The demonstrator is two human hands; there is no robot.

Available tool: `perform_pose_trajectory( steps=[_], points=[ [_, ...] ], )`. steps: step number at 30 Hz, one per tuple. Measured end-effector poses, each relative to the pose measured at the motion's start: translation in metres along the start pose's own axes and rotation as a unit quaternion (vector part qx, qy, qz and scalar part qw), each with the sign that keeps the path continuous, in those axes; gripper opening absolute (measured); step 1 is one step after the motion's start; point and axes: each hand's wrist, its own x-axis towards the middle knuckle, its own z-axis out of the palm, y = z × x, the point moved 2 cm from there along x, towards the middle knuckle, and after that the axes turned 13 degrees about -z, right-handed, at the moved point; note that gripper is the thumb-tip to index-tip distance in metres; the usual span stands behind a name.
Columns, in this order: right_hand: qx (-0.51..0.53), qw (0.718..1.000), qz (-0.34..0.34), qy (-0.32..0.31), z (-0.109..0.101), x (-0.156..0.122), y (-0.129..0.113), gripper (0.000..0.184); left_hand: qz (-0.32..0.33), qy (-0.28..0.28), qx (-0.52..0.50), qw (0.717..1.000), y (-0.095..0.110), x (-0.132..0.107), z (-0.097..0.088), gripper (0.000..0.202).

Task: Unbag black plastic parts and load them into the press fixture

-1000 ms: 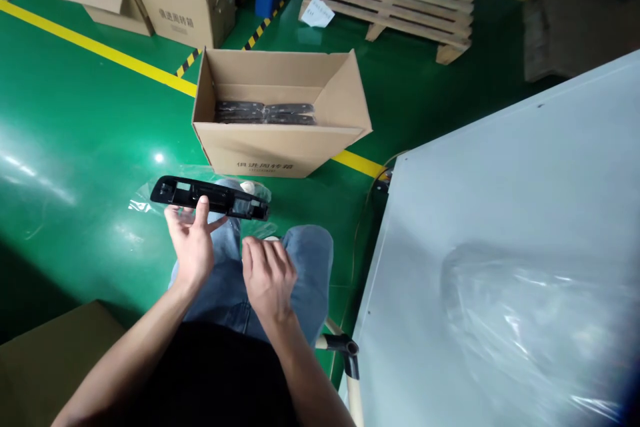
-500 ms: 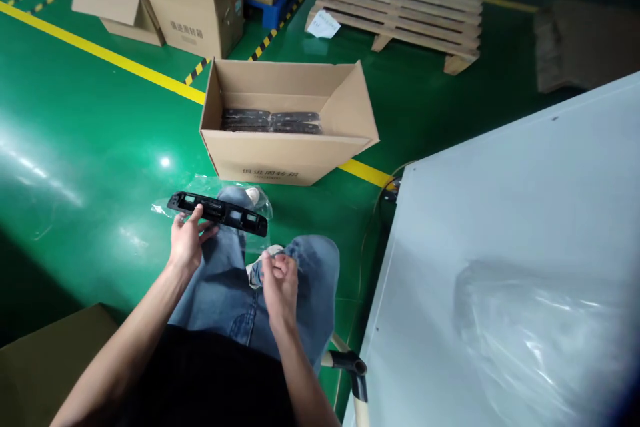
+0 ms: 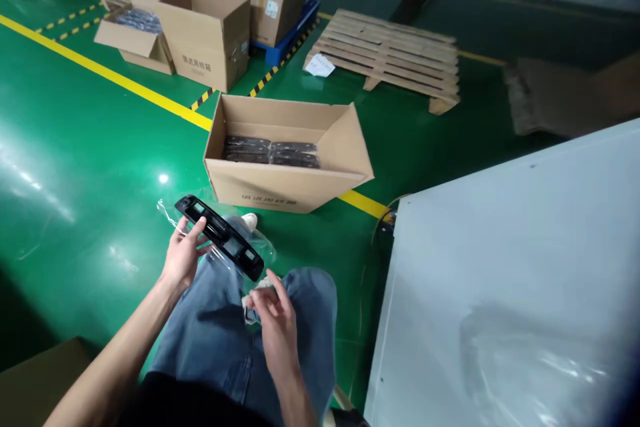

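My left hand (image 3: pixel 184 255) is closed round the left part of a long black plastic trim panel (image 3: pixel 231 245) with several rectangular openings, thumb on top. The panel slants down to the right above my knees. A clear plastic bag (image 3: pixel 264 248) spreads under and around it; whether my left fingers also hold the bag is hidden. My right hand (image 3: pixel 274 307) is just below the panel's lower right end, index finger stretched out and the others loosely bent, with nothing visible in it.
An open cardboard box (image 3: pixel 287 188) with several wrapped black parts (image 3: pixel 295 155) stands ahead. Behind are more cartons (image 3: pixel 203 37) and a wooden pallet (image 3: pixel 385 53). A white table (image 3: pixel 475 247) with clear plastic (image 3: pixel 540 367) on it borders my right.
The panel has tilted, its right end swinging down towards me. My right hand's fingers have come out of a pinch and spread. The view has tipped up a little.
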Motion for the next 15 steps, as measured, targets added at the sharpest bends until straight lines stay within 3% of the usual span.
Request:
perform_pose_trajectory(
  steps=[4,9,12,15],
  points=[
    [-0.031,0.999,-0.014,-0.015,-0.015,0.004,-0.01,0.073,0.042,-0.068,0.072,0.994,0.032,0.007,0.049,0.065],
    [-0.12,0.99,-0.051,-0.046,-0.048,0.053,-0.028,0.054,0.097,-0.184,0.104,0.972,0.088,0.03,0.147,0.056],
    [-0.134,0.989,-0.044,-0.045,-0.065,0.096,-0.031,0.055,0.106,-0.274,0.125,0.948,0.115,0.065,0.208,0.049],
    [-0.092,0.995,-0.001,-0.045,-0.073,0.126,-0.019,0.054,0.081,-0.319,0.144,0.933,0.127,0.12,0.258,0.042]
  ],
)
